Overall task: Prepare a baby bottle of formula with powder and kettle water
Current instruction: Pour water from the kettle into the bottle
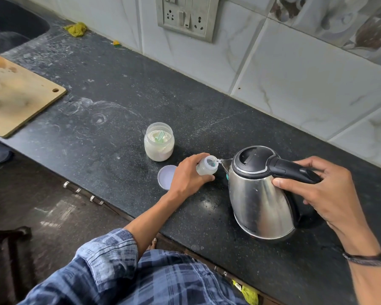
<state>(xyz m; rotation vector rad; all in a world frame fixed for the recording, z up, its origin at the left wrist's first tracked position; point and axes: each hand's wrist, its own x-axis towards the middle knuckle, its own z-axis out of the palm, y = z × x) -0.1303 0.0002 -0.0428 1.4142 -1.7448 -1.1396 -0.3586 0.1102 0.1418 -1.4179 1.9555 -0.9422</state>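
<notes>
Worn wooden cutting board (20, 95) far left on the speckled black counter (141, 95). Then a round clear jar (159, 144) of pale powder, with its flat lid (165, 176) just in front. Left hand (188, 175) wraps the small translucent baby bottle (207, 166), which is tilted to the shiny steel kettle (257, 201) spout. Right hand (323, 190) fingers curl round the kettle's black handle.

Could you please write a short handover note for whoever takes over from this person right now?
Left hand grips the baby bottle, tipped toward the kettle. Right hand holds the kettle by its handle, tilted; a thin stream seems to enter the bottle. Powder jar stands open, scoop inside, lid lying by the left hand. Left to do: finish pouring, set kettle down, cap the bottle. Whether powder is in yet, I cannot tell.
</notes>
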